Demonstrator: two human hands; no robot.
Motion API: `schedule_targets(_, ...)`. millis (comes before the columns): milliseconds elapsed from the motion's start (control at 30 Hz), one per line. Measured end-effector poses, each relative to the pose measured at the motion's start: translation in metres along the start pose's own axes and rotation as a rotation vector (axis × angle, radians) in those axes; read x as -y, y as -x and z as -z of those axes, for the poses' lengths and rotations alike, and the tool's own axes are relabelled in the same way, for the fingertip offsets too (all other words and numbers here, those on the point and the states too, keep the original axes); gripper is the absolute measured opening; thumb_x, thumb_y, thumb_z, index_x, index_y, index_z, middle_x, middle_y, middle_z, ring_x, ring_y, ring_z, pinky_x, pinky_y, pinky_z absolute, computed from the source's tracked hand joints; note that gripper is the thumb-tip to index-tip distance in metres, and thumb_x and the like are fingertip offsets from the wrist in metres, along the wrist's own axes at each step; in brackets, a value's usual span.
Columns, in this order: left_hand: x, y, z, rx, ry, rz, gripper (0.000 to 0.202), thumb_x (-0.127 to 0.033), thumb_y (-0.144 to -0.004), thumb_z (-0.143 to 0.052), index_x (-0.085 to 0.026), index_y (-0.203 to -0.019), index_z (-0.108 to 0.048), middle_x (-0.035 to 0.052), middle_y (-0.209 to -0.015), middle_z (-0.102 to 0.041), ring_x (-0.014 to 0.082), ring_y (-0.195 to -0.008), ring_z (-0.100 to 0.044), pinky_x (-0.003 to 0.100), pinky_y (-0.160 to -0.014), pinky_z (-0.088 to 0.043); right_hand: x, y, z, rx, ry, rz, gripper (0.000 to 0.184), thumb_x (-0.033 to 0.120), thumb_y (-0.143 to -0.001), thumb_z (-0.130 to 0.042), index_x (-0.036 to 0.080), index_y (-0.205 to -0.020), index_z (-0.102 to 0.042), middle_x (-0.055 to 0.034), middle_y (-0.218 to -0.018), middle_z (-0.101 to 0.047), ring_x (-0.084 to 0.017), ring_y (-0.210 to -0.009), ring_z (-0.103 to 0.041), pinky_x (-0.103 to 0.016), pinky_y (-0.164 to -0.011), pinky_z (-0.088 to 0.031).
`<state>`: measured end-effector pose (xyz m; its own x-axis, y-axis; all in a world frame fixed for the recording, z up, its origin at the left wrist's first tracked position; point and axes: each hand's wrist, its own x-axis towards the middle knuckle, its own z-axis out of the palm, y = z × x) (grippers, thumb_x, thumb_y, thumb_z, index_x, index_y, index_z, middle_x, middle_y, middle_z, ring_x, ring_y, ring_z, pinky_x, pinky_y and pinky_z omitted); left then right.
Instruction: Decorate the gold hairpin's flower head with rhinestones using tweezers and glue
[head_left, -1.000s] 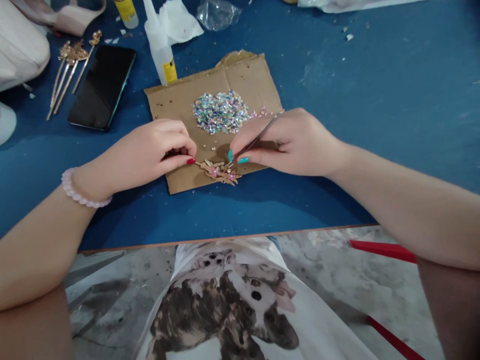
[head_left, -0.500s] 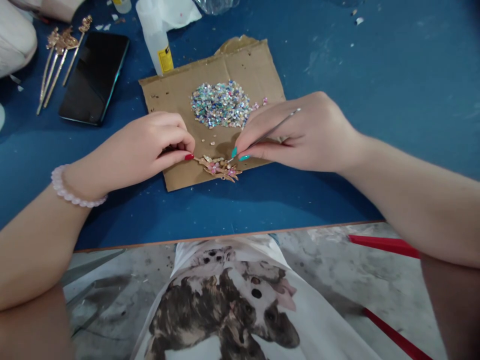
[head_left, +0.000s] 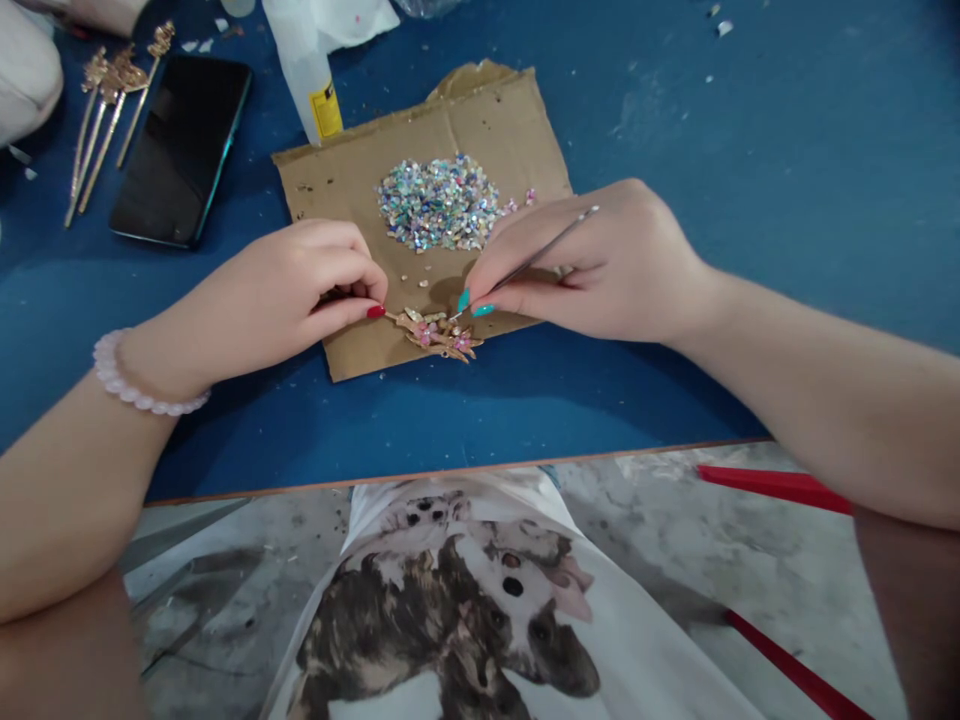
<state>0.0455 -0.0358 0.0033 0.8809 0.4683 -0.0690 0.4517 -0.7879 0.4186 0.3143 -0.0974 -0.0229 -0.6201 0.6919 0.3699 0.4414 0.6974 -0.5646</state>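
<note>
My left hand (head_left: pixel 322 285) is closed, pinching the stem end of a gold hairpin (head_left: pixel 439 335) that carries pink flowers. Most of the stem is hidden in my fingers. The ornament's head hangs over the near edge of a piece of cardboard (head_left: pixel 495 120). In a pen-like grip, my right hand (head_left: pixel 592 265) holds a thin metal dotting tool (head_left: pixel 546 248), its lower tip at the ornament's upper right side. Whether the tip touches cannot be made out. Just beyond both hands lies a heap of small multicoloured stone chips (head_left: pixel 439 203), with a few loose chips nearer the ornament.
A clear bottle with a yellow label (head_left: pixel 324 110) stands at the cardboard's far left corner. To the left lie a black phone (head_left: pixel 184 150) and several gold hairpins (head_left: pixel 112 85). The blue table's (head_left: pixel 675 390) front edge runs just before my lap.
The view has shifted slightly, so objects at the left sit a little farther left and up. Both hands keep their holds; the tool's tip has barely moved at the ornament.
</note>
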Motion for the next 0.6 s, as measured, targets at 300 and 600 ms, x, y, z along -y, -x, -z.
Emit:
schedule_targets(300,-0.002,0.0,0.0022,0.019,-0.007,-0.016,0.025,-0.037,-0.099,-0.045,-0.023,-0.095,-0.065,0.0056,-0.1,-0.064,0.0208,-0.096,-0.059,0.036,-0.088,-0.045,0.0025,-0.0011,-0.0031,-0.051,-0.118,-0.076,0.013,0.025,-0.094,-0.061,0.021,-0.089,-0.073,0.0007,-0.089,-0.077,-0.012,-0.076,-0.069,-0.024,-0.068,-0.053)
schedule_targets(600,-0.002,0.0003,0.0035,0.023,-0.003,-0.017,0.026,-0.037,-0.099,-0.044,-0.021,-0.095,-0.065,0.0061,-0.101,-0.063,0.0195,-0.095,-0.057,0.036,-0.086,-0.043,0.0027,0.0003,-0.0036,-0.088,-0.148,-0.099,0.012,0.022,-0.092,-0.061,0.021,-0.088,-0.073,0.0004,-0.09,-0.076,-0.013,-0.079,-0.07,-0.025,-0.071,-0.053)
